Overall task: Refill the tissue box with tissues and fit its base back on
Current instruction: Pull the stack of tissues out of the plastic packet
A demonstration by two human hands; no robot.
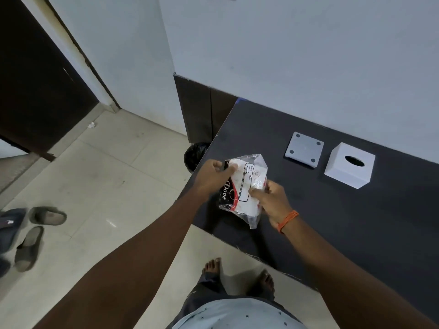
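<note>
1. Two hands are closed on one tissue pack (242, 186), which is held in the air over the near-left corner of the dark table (332, 210).
2. The pack's upper left end is gripped by the left hand (213, 176): thumb on top, fingers curled around the far side.
3. The pack's right edge is pinched by the right hand (270, 200), thumb pressed onto the printed label, remaining fingers hidden behind the plastic. An orange band (288, 220) is worn on that wrist.
4. The pack is tilted, with its clear plastic tail hanging toward the table's near edge. Whether the tail touches the surface cannot be told.
5. The tissue box (349, 165) is set upright near the wall, oval slot facing up, well apart from the pack.
6. The base (304, 148) is laid flat just left of the box, not touching it; four dark round spots are seen at its corners.
7. Bare tabletop is seen between pack and base, and across the whole near-right area.
8. A black-lined bin (196, 154) is placed on the floor against the table's left edge, just beyond the left hand.
9. Sandals (35, 233) are scattered on the tiled floor far left, well apart from the table.
</note>
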